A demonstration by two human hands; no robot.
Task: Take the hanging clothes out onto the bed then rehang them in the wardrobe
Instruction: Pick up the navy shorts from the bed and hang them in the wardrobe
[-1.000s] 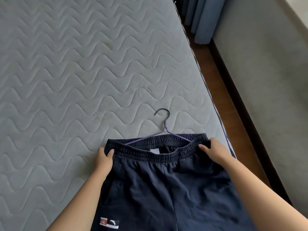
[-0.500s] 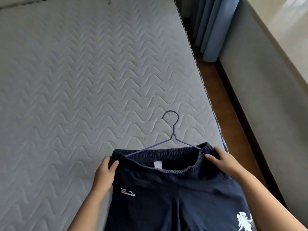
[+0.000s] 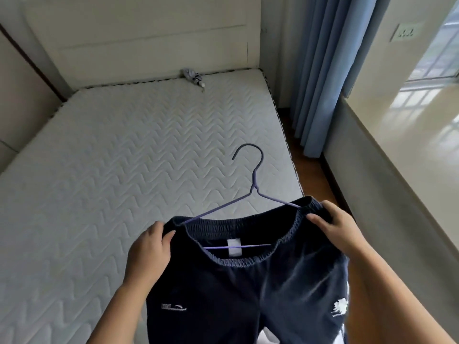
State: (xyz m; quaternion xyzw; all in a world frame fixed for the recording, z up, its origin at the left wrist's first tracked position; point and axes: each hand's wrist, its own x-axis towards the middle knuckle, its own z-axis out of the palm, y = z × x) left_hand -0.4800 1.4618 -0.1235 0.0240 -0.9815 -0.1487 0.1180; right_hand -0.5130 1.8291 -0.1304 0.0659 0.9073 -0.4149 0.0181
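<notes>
Head view: you are gripping the navy shorts (image 3: 238, 294) by the waistband, left hand (image 3: 149, 247) and right hand (image 3: 335, 232) each pinching a corner, holding them on the purple hanger (image 3: 250, 194) above the mattress (image 3: 124, 170).

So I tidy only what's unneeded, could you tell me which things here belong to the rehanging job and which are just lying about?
Job:
navy shorts
purple wire hanger
left hand
right hand
mattress

Lying about:
small grey bundle at the headboard
blue curtain

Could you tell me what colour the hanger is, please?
The hanger is purple, clearest in the head view.
</notes>
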